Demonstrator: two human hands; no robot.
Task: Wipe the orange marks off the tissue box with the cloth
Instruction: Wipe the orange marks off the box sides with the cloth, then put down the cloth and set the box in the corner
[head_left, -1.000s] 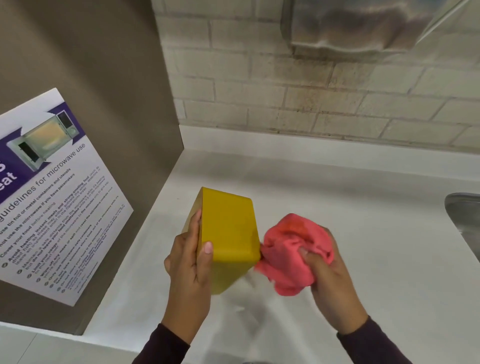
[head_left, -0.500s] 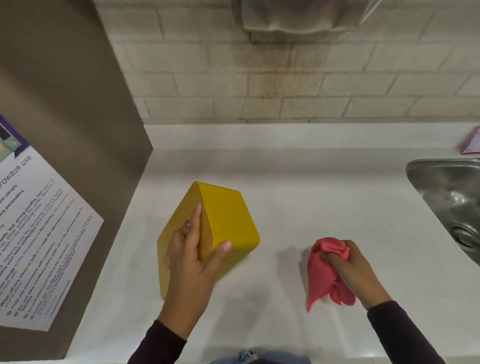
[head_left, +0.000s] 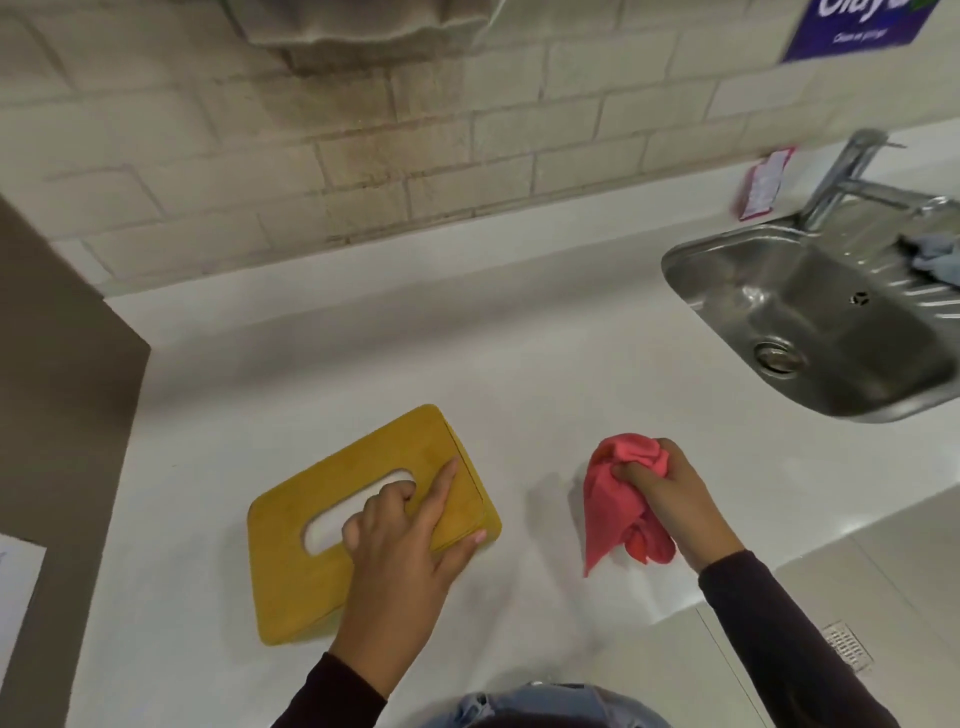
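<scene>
A mustard-yellow tissue box (head_left: 322, 582) lies flat on the white counter (head_left: 519, 374), its oval slot facing up. My left hand (head_left: 410, 545) rests on top of it, fingers spread, thumb at the box's right edge and some fingertips over the slot. No orange marks show on the visible faces. To the right, my right hand (head_left: 675, 499) is closed around a bunched pink cloth (head_left: 618, 499), whose tail hangs down to the counter. The cloth is apart from the box.
A steel sink (head_left: 821, 317) with a tap (head_left: 852, 171) sits at the right, a blue-grey rag on its drainer. A brown panel (head_left: 57, 395) stands at the left. A brick wall runs behind, with a metal dispenser above. The counter's front edge is by my right forearm.
The box went from held up and tilted in my left hand to lying flat on the counter, slot up. My right hand with the cloth pulled away from it to the right.
</scene>
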